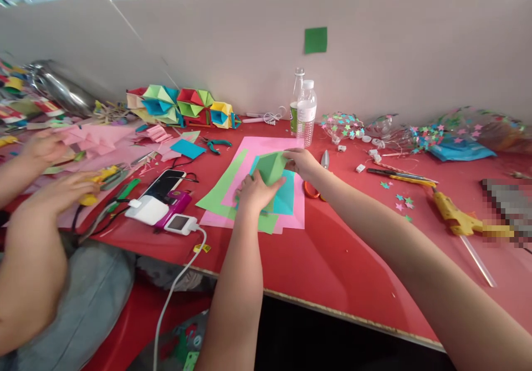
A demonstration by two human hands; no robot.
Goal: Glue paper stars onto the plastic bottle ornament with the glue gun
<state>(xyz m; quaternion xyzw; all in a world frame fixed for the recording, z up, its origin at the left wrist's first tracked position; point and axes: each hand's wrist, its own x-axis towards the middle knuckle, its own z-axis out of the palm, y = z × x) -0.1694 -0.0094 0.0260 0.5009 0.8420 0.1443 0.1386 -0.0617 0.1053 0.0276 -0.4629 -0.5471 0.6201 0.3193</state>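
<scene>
Both my hands hold a folded green paper (pixel 271 167) just above a stack of sheets on the red table (pixel 341 260). My left hand (pixel 254 192) grips the paper's near left edge with fingers curled. My right hand (pixel 302 161) pinches its far right corner. Under it lie a teal sheet (pixel 286 198), a pink sheet (pixel 266 148) and a light green sheet (pixel 218 196).
Orange-handled scissors (pixel 318 180) lie right of the sheets; two water bottles (pixel 305 115) stand behind. A yellow glue gun (pixel 457 216) and craft knife (pixel 399 177) lie right. A phone (pixel 164 185), chargers and folded paper models (pixel 178 105) sit left, where another person's hands (pixel 62 191) work.
</scene>
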